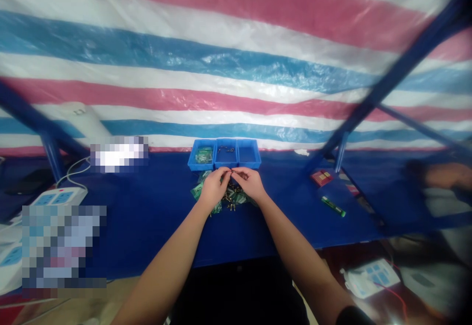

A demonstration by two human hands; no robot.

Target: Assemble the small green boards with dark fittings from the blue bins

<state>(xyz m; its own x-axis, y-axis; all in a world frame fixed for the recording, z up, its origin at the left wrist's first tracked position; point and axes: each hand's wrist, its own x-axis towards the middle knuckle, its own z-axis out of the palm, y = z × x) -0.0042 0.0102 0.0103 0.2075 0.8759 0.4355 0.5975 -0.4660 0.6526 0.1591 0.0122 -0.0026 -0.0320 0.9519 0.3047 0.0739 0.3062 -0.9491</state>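
My left hand and my right hand meet fingertip to fingertip over a pile of small green and metal parts on the blue table. Both hands are pinched shut on a tiny part between them, too small to name. Just behind the hands stand three joined blue bins; the left one holds green parts, the middle one a few dark bits.
A white power strip with a cable lies at the left. A green pen-like stick and a red box lie at the right. Blue frame bars slant overhead. Another person's arm shows at far right.
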